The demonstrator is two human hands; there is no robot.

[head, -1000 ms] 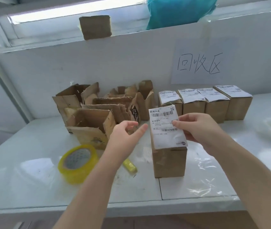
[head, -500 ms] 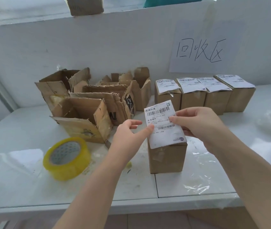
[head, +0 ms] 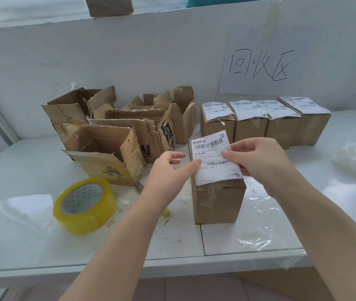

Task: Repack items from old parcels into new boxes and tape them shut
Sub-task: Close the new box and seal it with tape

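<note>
One label [head: 214,161] is resting on a box [head: 218,203]. The right hand [head: 257,161] is pinching its right edge; the left hand [head: 168,170] is pressing a thumb on the left edge, fingers loosely curled.

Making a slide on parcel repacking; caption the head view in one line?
Right hand pinches a shipping label atop a taped box, left hand touching its edge, tape roll nearby.
</note>
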